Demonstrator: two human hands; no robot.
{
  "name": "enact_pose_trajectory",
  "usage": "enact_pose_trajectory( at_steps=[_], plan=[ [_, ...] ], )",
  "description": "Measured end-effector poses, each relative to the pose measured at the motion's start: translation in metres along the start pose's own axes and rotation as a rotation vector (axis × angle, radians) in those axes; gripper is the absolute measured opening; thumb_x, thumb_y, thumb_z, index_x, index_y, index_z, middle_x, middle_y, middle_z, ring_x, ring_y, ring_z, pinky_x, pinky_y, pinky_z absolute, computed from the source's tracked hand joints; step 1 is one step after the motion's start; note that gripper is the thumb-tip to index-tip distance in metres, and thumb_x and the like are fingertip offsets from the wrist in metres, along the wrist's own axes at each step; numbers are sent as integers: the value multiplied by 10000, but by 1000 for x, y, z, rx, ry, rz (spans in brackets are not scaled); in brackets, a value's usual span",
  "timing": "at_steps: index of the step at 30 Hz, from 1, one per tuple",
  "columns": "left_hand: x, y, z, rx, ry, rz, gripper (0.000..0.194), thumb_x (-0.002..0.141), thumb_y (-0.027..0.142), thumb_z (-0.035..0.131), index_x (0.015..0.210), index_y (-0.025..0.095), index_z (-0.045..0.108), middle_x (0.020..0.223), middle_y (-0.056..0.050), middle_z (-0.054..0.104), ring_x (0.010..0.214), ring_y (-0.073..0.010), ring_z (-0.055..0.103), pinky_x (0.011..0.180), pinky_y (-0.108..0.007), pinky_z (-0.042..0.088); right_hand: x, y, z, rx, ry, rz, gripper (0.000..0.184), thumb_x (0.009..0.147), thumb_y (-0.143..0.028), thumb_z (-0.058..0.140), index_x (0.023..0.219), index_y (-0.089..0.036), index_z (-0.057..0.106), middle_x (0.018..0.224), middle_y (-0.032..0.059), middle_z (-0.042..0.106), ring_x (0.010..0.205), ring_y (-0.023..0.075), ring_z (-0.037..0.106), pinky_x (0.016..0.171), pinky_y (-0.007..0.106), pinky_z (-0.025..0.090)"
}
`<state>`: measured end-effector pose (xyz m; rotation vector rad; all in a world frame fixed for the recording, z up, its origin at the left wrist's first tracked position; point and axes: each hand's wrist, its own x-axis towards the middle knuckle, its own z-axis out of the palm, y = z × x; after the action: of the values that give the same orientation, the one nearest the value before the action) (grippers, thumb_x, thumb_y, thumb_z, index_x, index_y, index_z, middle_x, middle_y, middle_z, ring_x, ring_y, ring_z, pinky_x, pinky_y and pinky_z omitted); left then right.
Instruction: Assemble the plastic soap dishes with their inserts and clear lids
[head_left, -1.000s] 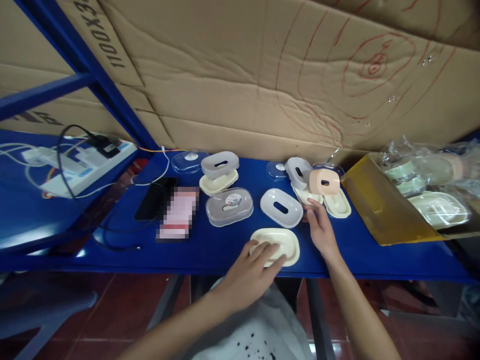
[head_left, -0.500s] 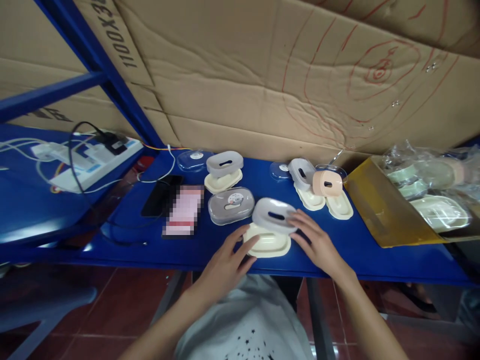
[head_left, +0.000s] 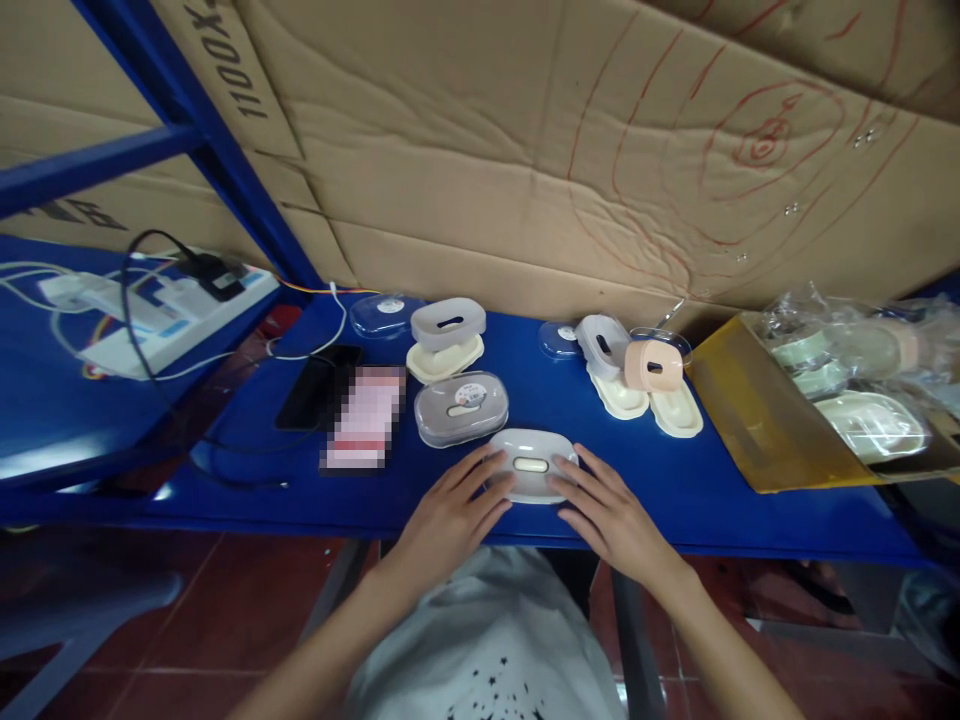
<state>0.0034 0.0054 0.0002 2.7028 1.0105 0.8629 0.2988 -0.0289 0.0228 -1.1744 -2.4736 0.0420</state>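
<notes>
At the front of the blue table, a grey oval soap dish (head_left: 532, 444) with a central slot sits over a cream base, which shows through the slot. My left hand (head_left: 455, 505) grips its left end, the fingertips on top. Around the right end, my right hand (head_left: 616, 508) closes in the same way. Just behind and to the left lies a grey soap box (head_left: 461, 410) under a clear lid with a round sticker. Farther back, another grey slotted dish (head_left: 448, 324) leans on a cream base (head_left: 446, 360), next to a clear lid (head_left: 384, 316).
A grey dish (head_left: 592, 335), a peach dish (head_left: 643, 368) and cream bases (head_left: 676, 412) lie back right. Beside them stands a cardboard box (head_left: 739, 420) of wrapped dishes. Phones (head_left: 307, 395) and a power strip (head_left: 180, 325) with cables are on the left. Cardboard (head_left: 450, 150) walls the back.
The grey dish has come down and forward, from a tilt behind the cream base to lying over it. Both hands have closed in on its ends.
</notes>
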Motion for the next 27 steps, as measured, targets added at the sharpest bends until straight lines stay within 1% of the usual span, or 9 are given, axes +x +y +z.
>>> enact_pose_trajectory(
  at_steps=[3,7,9,11,15,18,20,24,27],
  plan=[
    [1,1,-1,0,-2,-10,261,1091,247,600,1325,207,706,1505,-95,655,1500,-288,542,1200,-506,563,7,35,-20,-63,113,97,472,1075,-226,566,1545,-258,560,1575,107,613,1494,287,551,1215,558,501],
    [2,2,-1,-14,2,-21,265,1091,245,592,1330,217,702,1512,-93,640,1506,-290,529,1190,-506,569,24,125,-58,-229,296,327,486,1030,-154,472,1502,-179,588,1557,162,614,1482,323,552,1221,562,456],
    [1,1,-1,-16,-4,-25,276,1089,239,591,1344,230,697,1511,-88,639,1504,-292,529,1185,-513,572,32,167,-76,-306,250,448,506,970,-122,444,1441,-143,629,1469,183,675,1426,342,599,1194,571,467],
    [1,1,-1,-20,-5,-31,283,1086,233,592,1350,239,695,1514,-85,637,1502,-292,530,1181,-516,575,41,193,-89,-305,147,492,484,943,-139,456,1377,-132,671,1404,187,715,1362,337,648,1162,521,500],
    [2,2,-2,-29,1,-36,276,1084,227,591,1339,235,698,1512,-89,640,1493,-291,540,1162,-508,593,71,191,-98,-297,81,513,483,1045,-239,370,1434,-117,628,1416,193,705,1310,296,672,1110,440,520],
    [3,3,-3,-22,-10,-44,276,1084,227,590,1338,234,698,1513,-94,639,1492,-303,541,1156,-528,594,104,173,-87,-328,6,564,491,1096,-416,413,1438,-141,633,1447,203,682,1371,327,615,1154,494,445],
    [3,3,-2,-23,1,-49,276,1086,226,583,1338,231,697,1512,-100,638,1485,-307,548,1146,-536,598,129,170,-76,-350,-73,643,505,1043,-507,541,1349,-136,692,1362,230,719,1323,382,632,1132,560,425],
    [2,2,-2,-33,14,-39,278,1087,220,580,1340,215,696,1508,-109,638,1487,-305,545,1141,-525,606,163,178,-65,-380,-182,824,369,940,-463,668,1048,-132,788,1044,206,793,1071,386,722,1013,562,466],
    [1,2,-1,-25,7,-30,278,1091,215,571,1339,206,695,1515,-109,634,1499,-292,534,1164,-503,594,167,176,-69,-412,-154,846,306,952,-392,626,1104,-180,784,1044,156,796,1051,352,716,1018,534,439]
  ],
)
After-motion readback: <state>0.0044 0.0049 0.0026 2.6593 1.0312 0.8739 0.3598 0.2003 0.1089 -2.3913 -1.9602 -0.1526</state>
